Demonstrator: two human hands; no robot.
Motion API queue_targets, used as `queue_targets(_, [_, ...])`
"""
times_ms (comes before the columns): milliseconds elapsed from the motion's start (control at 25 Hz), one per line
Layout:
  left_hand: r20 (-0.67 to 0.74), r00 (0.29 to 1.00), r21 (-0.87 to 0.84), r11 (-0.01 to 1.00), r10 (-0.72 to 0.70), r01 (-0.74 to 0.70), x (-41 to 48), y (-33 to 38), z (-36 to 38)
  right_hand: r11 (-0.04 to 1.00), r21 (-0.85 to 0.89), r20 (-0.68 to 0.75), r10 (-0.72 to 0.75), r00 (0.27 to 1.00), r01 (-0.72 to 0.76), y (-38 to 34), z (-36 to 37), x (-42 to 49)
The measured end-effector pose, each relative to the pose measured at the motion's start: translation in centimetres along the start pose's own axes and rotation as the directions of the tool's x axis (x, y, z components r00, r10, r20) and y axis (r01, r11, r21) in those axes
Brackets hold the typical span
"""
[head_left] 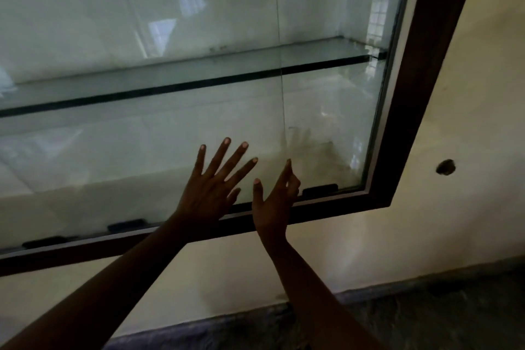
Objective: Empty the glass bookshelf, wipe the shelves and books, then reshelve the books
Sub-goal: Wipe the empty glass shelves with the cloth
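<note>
The glass bookshelf sits in a dark wooden frame (pixel 420 111) set into the wall. Sliding glass panes (pixel 176 133) cover its front, and one glass shelf (pixel 199 79) runs across inside with no books on it. My left hand (pixel 211 187) is spread flat, fingers straight, against the lower part of the pane. My right hand (pixel 274 197) is just beside it, fingers loosely extended toward the vertical pane edge (pixel 282 111), holding nothing. No books or cloth are in view.
Small black handles or guides (pixel 319 190) (pixel 126 225) sit along the bottom rail. A cream wall (pixel 454 221) surrounds the frame, with a dark hole (pixel 446 167) at the right. Dark patterned floor (pixel 426 321) lies below.
</note>
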State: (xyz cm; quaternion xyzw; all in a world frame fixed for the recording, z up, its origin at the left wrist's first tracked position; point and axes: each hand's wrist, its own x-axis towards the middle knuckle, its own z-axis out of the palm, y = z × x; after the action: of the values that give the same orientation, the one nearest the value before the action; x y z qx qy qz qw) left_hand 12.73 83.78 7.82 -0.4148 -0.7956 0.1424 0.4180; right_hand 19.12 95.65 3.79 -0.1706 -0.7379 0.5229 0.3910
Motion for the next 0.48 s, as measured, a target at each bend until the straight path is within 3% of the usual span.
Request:
queue_targets(120, [0.046, 0.996, 0.015, 0.997, -0.075, 0.074, -2.8, -2.2, 0.0, 0.999, -0.011, 0.146, -0.028, 0.989, 0.030, -0.4, 0.6, -1.0])
queue_targets(320, [0.136, 0.984, 0.060, 0.992, -0.119, 0.111, -6.6, -5.0, -0.4, 0.999, 0.019, 0.264, -0.048, 0.963, 0.045, -2.1, 2.8, -3.2])
queue_targets(480, [0.176, 0.957, 0.065, 0.973, -0.230, 0.222, -9.5, -6.5, -1.0, 0.995, 0.012, 0.440, -0.090, 0.894, 0.094, -3.3, 4.5, -4.6])
